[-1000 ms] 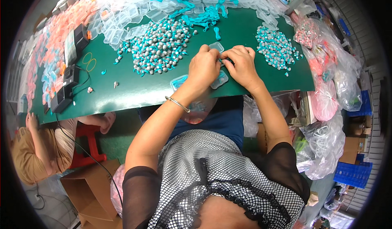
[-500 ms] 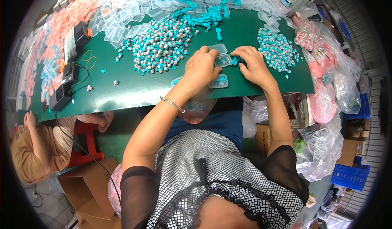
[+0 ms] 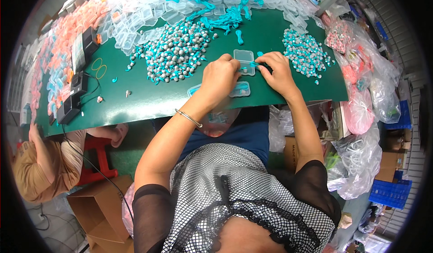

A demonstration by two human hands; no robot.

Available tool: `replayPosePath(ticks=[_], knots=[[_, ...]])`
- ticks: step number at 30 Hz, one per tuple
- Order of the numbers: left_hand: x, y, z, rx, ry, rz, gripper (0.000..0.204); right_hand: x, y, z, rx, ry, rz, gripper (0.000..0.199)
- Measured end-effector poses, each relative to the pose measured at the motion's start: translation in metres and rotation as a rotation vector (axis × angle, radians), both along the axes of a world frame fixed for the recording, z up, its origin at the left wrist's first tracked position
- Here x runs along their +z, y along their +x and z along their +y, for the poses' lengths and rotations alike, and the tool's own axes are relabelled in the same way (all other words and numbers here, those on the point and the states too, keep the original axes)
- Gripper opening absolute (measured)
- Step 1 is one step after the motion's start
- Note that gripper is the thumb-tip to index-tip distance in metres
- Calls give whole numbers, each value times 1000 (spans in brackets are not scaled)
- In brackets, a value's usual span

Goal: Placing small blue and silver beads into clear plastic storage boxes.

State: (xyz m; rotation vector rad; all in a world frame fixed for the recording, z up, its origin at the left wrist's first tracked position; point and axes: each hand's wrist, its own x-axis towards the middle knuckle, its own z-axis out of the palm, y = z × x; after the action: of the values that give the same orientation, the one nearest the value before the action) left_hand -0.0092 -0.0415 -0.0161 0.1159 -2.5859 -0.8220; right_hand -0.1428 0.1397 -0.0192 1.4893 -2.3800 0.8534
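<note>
A small clear plastic box (image 3: pixel 246 71) lies on the table with its lid (image 3: pixel 244 55) folded open away from me. My left hand (image 3: pixel 219 74) is closed at the box's left side, thumb and fingertips against its rim. From the right, my right hand (image 3: pixel 277 71) pinches a teal cord piece (image 3: pixel 254 64) at the box's right edge. A little teal and grey shows inside the box; the fingers partly hide it. Nearer to me, a longer clear case (image 3: pixel 241 89) with teal contents lies partly behind my left wrist.
A heap of grey beads with teal tails (image 3: pixel 176 50) lies left, a smaller one (image 3: pixel 304 54) right. Teal cord bundles (image 3: pixel 228 16) and clear boxes (image 3: pixel 135 25) pile up at the back. Black devices (image 3: pixel 78 83) stand left. Another person (image 3: pixel 47 165) sits at lower left.
My right hand has brought the teal cord piece slightly left, over the box's edge. The box has turned straighter, and my left hand has shifted slightly left.
</note>
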Motion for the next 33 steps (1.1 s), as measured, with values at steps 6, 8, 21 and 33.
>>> replayPosePath(ticks=[6,8,21,33], knots=[[-3,-5,-4,-40,139,6,13,7,6,-2,-4,73,107,22],[-4,-5,-6,-42,152,-10,13,7,6,-2,38,50,130,23],[5,-7,-3,-15,218,-115,45,15,19,-22,-3,66,256,20],[4,-11,-2,-46,-17,-170,40,5,7,-14,22,30,47,12]])
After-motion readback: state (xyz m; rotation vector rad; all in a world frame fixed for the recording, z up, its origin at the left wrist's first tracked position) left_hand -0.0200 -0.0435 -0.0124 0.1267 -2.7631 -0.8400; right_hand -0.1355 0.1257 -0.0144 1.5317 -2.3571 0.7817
